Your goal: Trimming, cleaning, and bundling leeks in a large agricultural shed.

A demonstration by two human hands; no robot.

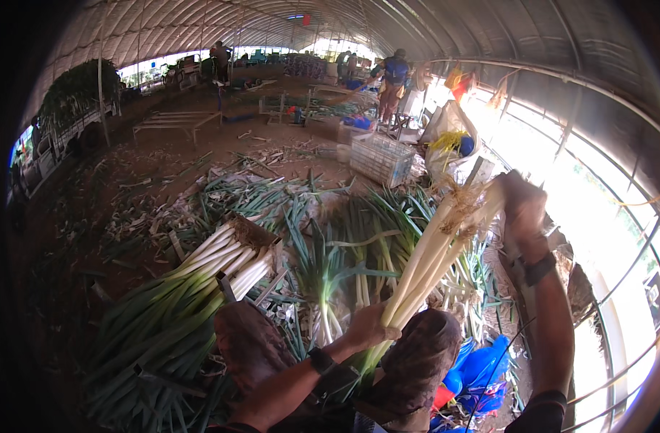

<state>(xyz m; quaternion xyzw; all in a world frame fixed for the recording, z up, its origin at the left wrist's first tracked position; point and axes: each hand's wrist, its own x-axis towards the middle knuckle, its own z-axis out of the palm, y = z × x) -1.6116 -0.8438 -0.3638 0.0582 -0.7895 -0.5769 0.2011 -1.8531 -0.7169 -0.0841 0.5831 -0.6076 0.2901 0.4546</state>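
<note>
My left hand [371,328] is wrapped round a bunch of long green onions [432,256] where the white stalks turn green. The bunch slants up to the right between my knees, root end uppermost. By those pale roots is my right hand [525,206], smeared by motion, its fingers hidden behind its back. Whether it grips a stalk there, I cannot tell. On my left a large pile of green onions [200,270] lies in a metal rack [278,254], roots facing away. More loose green onions [324,281] lie on the ground ahead of my knees.
Blue plastic bags [481,372] lie by my right knee. Farther off stand a white plastic crate [380,160], a big white sack [456,137] and a low metal frame [175,123]. Another person [395,79] stands beyond. Cut leaves litter the ground; the tunnel's bright side runs along the right.
</note>
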